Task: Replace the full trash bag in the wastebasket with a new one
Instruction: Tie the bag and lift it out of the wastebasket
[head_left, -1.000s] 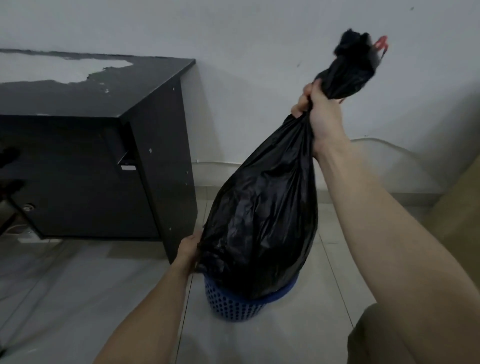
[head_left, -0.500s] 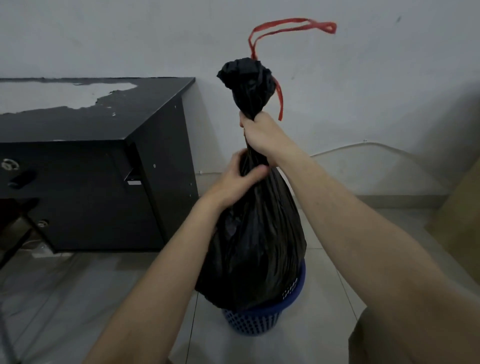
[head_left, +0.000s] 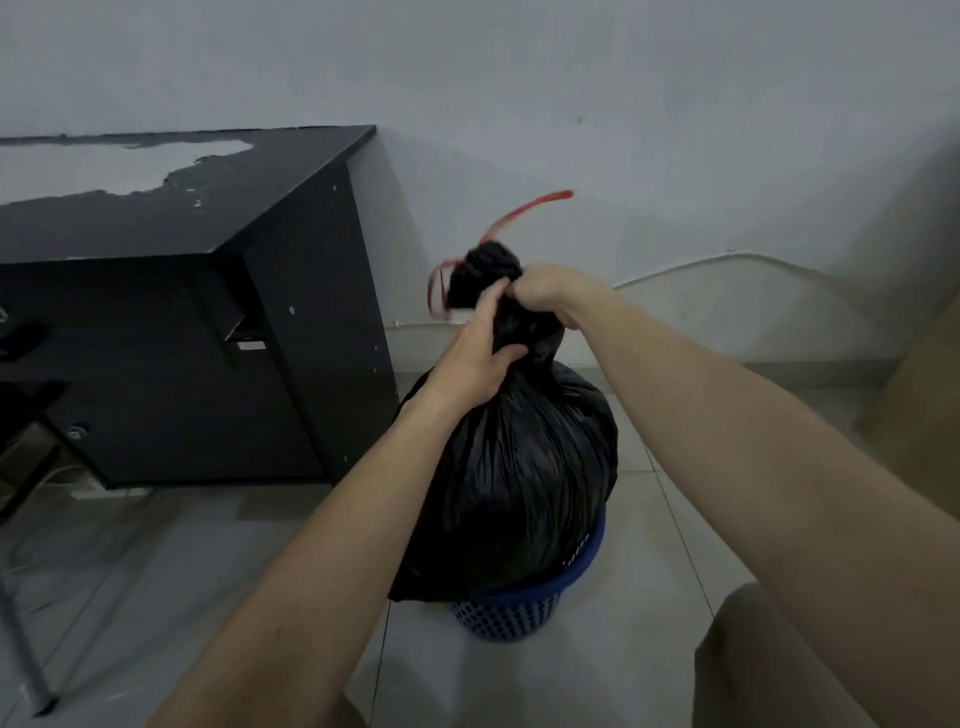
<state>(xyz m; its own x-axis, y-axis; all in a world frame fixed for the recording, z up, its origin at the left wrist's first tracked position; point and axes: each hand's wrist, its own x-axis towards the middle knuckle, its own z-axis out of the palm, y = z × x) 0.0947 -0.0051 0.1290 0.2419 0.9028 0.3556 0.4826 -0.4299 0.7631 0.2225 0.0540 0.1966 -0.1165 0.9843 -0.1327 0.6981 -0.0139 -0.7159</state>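
Note:
A full black trash bag (head_left: 519, 467) bulges out of a blue perforated wastebasket (head_left: 524, 605) on the tiled floor. Its neck is twisted into a knob with red drawstrings (head_left: 524, 210) flying loose above and to the left. My left hand (head_left: 475, 358) grips the neck from the left, just under the knob. My right hand (head_left: 543, 286) grips the neck at the top from the right. Only the front of the basket's rim and wall shows; the bag hides the rest.
A black desk (head_left: 208, 312) with a peeled top stands left of the basket, close to the bag. A grey wall with a thin cable (head_left: 727, 260) runs behind. A brown panel (head_left: 924, 395) leans at the right edge. My knee (head_left: 769, 665) sits at the lower right.
The bag has dropped lower and bulges wider over the basket. Both hands came down with the neck, and the red drawstrings whipped from upright to sideways.

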